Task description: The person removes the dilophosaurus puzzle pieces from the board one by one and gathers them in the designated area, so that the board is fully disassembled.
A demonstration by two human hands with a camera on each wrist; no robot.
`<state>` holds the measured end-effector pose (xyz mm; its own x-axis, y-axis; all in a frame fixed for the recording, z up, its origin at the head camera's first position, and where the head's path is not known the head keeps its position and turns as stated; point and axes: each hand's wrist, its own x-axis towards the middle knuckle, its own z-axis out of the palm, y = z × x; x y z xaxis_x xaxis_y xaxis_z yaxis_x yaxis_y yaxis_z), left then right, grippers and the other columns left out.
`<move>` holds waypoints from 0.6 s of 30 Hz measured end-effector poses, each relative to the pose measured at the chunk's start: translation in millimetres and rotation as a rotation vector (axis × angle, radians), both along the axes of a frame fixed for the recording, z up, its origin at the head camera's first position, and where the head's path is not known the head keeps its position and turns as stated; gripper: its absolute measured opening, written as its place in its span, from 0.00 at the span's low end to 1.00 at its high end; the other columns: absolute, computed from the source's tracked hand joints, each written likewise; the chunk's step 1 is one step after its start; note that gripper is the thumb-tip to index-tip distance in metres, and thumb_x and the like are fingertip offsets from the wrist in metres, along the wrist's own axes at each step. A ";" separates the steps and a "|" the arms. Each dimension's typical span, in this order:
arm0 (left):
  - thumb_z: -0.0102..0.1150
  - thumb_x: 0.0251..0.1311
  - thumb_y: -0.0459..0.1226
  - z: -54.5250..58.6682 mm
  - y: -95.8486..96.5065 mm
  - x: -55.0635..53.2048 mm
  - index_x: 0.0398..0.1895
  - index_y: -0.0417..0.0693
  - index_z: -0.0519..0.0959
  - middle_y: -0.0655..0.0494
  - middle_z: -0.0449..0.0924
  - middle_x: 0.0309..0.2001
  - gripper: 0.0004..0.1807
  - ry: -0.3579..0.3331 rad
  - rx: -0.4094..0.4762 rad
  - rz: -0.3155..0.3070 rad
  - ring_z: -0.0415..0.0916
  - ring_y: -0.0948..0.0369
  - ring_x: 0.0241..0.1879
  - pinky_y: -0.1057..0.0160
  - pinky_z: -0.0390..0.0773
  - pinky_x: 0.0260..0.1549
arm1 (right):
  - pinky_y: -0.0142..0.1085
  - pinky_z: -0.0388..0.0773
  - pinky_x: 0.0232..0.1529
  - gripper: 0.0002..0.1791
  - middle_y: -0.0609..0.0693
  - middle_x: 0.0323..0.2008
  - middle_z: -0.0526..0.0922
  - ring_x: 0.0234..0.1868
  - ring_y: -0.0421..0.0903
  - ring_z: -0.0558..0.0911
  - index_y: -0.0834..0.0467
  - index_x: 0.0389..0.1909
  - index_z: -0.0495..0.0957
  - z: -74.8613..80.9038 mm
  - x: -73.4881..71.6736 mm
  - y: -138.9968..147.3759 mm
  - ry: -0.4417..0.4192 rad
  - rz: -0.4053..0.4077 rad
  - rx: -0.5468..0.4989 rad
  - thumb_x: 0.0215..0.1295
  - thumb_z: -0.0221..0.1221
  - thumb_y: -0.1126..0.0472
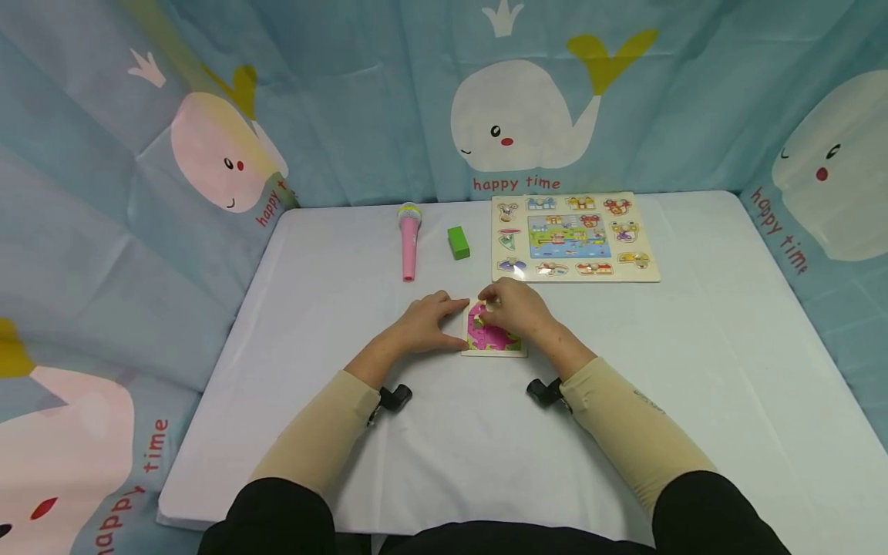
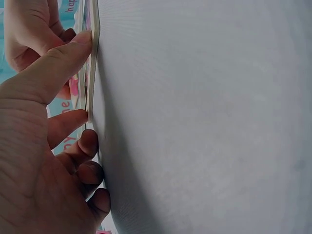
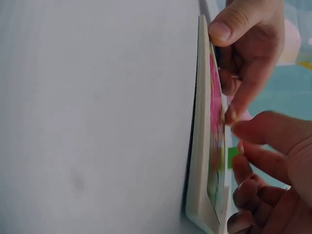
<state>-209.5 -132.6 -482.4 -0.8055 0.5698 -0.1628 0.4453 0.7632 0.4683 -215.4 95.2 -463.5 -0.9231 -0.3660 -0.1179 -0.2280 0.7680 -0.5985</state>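
Note:
A small square puzzle board with a pink picture and green patches lies on the table before me. My left hand holds its left side, thumb at the near corner and forefinger at the far one; the other fingers are bent in the left wrist view. Over the board, my right hand has its fingertips at the pink picture. A small pink puzzle piece with a pale edge stands up by its thumb in the left wrist view. The fingers partly hide their hold on it.
Behind the board lie a pink toy microphone and a green block. A larger wooden puzzle board with several knobbed pieces lies at the back right. White cloth covers the table; a blue whale-print curtain hangs around it.

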 end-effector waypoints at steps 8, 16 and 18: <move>0.75 0.54 0.58 0.2 -0.8 0.1 0.76 0.55 0.70 0.57 0.72 0.48 0.47 -0.005 0.000 -0.004 0.68 0.59 0.47 0.57 0.68 0.46 | 0.47 0.77 0.52 0.21 0.53 0.50 0.84 0.49 0.50 0.80 0.58 0.55 0.85 17.6 3.2 7.8 0.001 0.003 -0.023 0.63 0.70 0.55; 0.73 0.55 0.58 0.1 0.1 -0.7 0.76 0.56 0.69 0.57 0.71 0.49 0.46 -0.005 -0.013 -0.006 0.67 0.60 0.48 0.57 0.67 0.48 | 0.47 0.76 0.48 0.20 0.52 0.50 0.84 0.47 0.52 0.78 0.58 0.56 0.85 34.5 8.6 25.8 0.054 0.006 -0.085 0.63 0.69 0.58; 0.74 0.55 0.57 1.3 0.3 -0.4 0.76 0.55 0.69 0.57 0.71 0.49 0.46 -0.008 -0.007 -0.004 0.67 0.59 0.48 0.57 0.67 0.48 | 0.46 0.75 0.45 0.20 0.52 0.50 0.84 0.45 0.52 0.77 0.57 0.56 0.85 37.9 10.3 31.5 0.061 -0.003 -0.105 0.63 0.68 0.57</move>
